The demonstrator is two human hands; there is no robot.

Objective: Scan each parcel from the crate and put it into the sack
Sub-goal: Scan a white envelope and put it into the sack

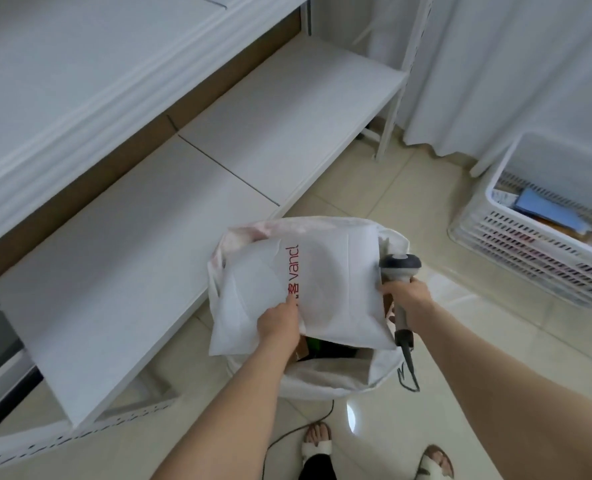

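Observation:
A large white soft parcel (329,282) with red lettering lies across the open mouth of the white sack (343,384) on the floor. My left hand (280,323) holds the parcel at its near edge, fingers over the top. My right hand (407,297) grips the handle of a grey barcode scanner (400,266), held against the parcel's right edge. Dark and brown items show inside the sack under the parcel. The white slatted crate (516,247) stands at the right with a blue parcel (547,207) and other packets in it.
A low white shelf unit (218,161) runs along the left and behind the sack. White curtains (516,71) hang at the back right. The scanner cable (410,370) trails down to the tiled floor. My sandalled feet (317,445) are at the bottom.

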